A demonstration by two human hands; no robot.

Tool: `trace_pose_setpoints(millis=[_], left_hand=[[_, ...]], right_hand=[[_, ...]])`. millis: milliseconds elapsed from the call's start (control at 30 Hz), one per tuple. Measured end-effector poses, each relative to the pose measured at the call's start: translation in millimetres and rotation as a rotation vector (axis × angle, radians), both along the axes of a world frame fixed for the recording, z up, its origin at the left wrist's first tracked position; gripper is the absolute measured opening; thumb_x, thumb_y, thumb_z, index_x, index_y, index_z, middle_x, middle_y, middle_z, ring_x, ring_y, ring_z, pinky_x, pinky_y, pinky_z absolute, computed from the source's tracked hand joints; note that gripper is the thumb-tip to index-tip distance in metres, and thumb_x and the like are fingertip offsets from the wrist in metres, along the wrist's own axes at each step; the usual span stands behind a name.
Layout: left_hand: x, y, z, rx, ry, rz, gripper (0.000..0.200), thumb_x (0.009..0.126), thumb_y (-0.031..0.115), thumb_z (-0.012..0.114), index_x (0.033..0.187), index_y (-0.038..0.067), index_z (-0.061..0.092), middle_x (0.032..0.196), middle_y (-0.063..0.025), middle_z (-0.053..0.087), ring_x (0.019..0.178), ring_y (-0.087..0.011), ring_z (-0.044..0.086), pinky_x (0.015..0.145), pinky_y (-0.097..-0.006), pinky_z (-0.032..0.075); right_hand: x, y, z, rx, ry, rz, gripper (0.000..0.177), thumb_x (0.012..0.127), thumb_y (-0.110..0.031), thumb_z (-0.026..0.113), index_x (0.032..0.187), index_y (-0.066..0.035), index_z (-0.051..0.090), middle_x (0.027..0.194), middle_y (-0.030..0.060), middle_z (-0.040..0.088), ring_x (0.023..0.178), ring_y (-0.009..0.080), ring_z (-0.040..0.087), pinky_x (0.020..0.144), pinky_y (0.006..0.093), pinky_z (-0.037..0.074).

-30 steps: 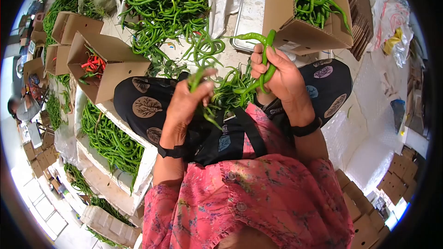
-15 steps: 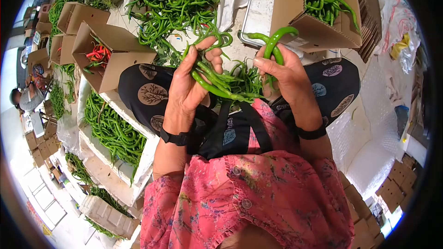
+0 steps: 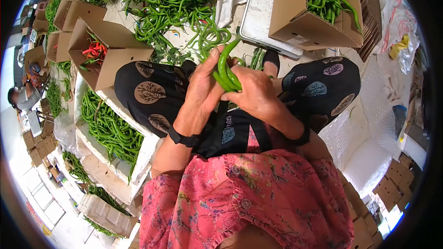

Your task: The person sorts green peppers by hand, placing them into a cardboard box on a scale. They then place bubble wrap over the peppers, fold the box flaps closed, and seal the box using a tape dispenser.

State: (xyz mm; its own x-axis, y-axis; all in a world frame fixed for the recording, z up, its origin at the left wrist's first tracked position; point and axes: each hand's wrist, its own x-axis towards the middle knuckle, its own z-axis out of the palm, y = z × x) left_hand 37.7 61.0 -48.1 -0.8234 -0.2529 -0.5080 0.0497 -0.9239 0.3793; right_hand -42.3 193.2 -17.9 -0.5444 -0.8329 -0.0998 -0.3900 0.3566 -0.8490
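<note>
A bunch of long green chillies (image 3: 225,67) stands upright between both hands, over my lap. My left hand (image 3: 203,93) wraps the bunch from the left side, and my right hand (image 3: 251,96) closes on it from the right, fingers touching the left hand. A big loose heap of green chillies (image 3: 173,4) lies on the floor just beyond my knees. Each wrist wears a black band.
A cardboard box of green chillies (image 3: 318,11) rests on a metal scale tray (image 3: 258,16) at upper right. An open box with red chillies (image 3: 99,55) stands at left, white trays of green chillies (image 3: 110,131) below it. Flat cartons lie at lower right. Another person (image 3: 20,99) sits far left.
My right hand has come down and left with its chillies and joined the left hand. The two lots are now held as one bunch between both hands.
</note>
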Motion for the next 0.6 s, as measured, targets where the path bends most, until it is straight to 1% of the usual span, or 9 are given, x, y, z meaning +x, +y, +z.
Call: trace_pose_setpoints(millis=[33,100,167,200,267,433,500,567,600], left_hand=[[0.5,0.7,-1.1,0.002,0.002,-0.001,0.043,0.096,0.031,0.060,0.126,0.001,0.054,0.110,-0.0125,0.060,0.097,-0.0222,0.060,0.092,-0.0392,0.050],[2.2,1.6,-3.4,-0.020,0.058,-0.019,0.047,0.095,0.031,0.062,0.128,-0.001,0.052,0.109,-0.0128,0.061,0.099,-0.0215,0.060,0.093,-0.0371,0.050],[4.5,2.9,5.1,-0.012,0.011,0.022,0.046,0.095,0.024,0.062,0.130,-0.003,0.049,0.107,-0.0125,0.062,0.097,-0.0213,0.061,0.094,-0.0345,0.049],[6.2,1.8,9.4,-0.085,0.000,-0.061,0.045,0.095,0.019,0.061,0.131,-0.005,0.048,0.105,-0.0122,0.062,0.096,-0.0211,0.061,0.093,-0.0340,0.050],[9.8,-3.6,2.7,-0.129,0.021,-0.173,0.041,0.095,0.007,0.058,0.132,-0.007,0.046,0.102,-0.0121,0.063,0.094,-0.0211,0.062,0.089,-0.0323,0.051],[7.2,-9.0,-6.4,-0.191,0.016,-0.096,0.038,0.096,0.007,0.055,0.131,-0.006,0.048,0.102,-0.0127,0.063,0.095,-0.0220,0.061,0.086,-0.0306,0.051],[6.4,-10.3,-17.2,-0.422,-0.155,-0.129,0.036,0.095,0.006,0.055,0.129,-0.005,0.051,0.101,-0.0133,0.067,0.093,-0.0229,0.064,0.085,-0.0327,0.051],[14.1,-12.1,-47.7,-1.279,-0.175,-0.453,0.034,0.093,0.006,0.056,0.125,-0.003,0.055,0.098,-0.0174,0.069,0.091,-0.0258,0.067,0.082,-0.0355,0.052],[10.9,-4.6,-48.7,-1.419,-0.219,-0.530,0.032,0.090,0.004,0.058,0.121,-0.003,0.058,0.095,-0.0221,0.069,0.090,-0.0306,0.069,0.079,-0.0390,0.051]], right_hand=[[2.2,-0.8,-14.3,0.024,0.083,0.019,0.041,0.066,-0.021,0.081,0.094,-0.003,0.059,0.082,0.0182,0.065,0.081,0.0416,0.062,0.070,0.0429,0.050],[-9.2,3.7,-17.9,0.037,0.008,0.054,0.036,0.070,-0.019,0.079,0.098,-0.003,0.062,0.085,0.0131,0.066,0.080,0.0327,0.065,0.071,0.0381,0.050],[-30.4,6.3,0.0,-0.020,-0.838,-0.009,0.037,0.077,-0.022,0.073,0.108,-0.004,0.065,0.089,0.0044,0.066,0.080,0.0174,0.063,0.069,0.0289,0.046],[-41.0,8.0,4.3,-0.111,-0.955,0.012,0.044,0.082,-0.028,0.068,0.118,-0.004,0.064,0.095,-0.0005,0.064,0.085,0.0074,0.057,0.069,0.0212,0.041],[-55.1,13.1,8.7,-0.164,-1.031,0.026,0.049,0.085,-0.028,0.065,0.126,-0.001,0.058,0.098,0.0022,0.066,0.088,0.0090,0.058,0.069,0.0202,0.040],[-72.6,18.5,5.0,-0.208,-1.198,-0.067,0.040,0.089,-0.017,0.063,0.124,0.000,0.055,0.102,0.0072,0.067,0.092,0.0127,0.061,0.074,0.0219,0.043],[-76.3,18.7,9.8,-0.315,-1.306,-0.111,0.036,0.089,-0.012,0.063,0.122,0.001,0.054,0.107,0.0126,0.065,0.096,0.0178,0.063,0.081,0.0267,0.048],[-82.3,20.4,8.2,-0.318,-1.342,-0.130,0.038,0.089,-0.010,0.062,0.123,0.002,0.051,0.110,0.0158,0.064,0.098,0.0225,0.064,0.086,0.0323,0.051],[-84.4,20.2,9.8,-0.334,-1.341,-0.117,0.038,0.089,-0.009,0.062,0.123,0.003,0.051,0.110,0.0160,0.064,0.099,0.0232,0.064,0.087,0.0334,0.052]])
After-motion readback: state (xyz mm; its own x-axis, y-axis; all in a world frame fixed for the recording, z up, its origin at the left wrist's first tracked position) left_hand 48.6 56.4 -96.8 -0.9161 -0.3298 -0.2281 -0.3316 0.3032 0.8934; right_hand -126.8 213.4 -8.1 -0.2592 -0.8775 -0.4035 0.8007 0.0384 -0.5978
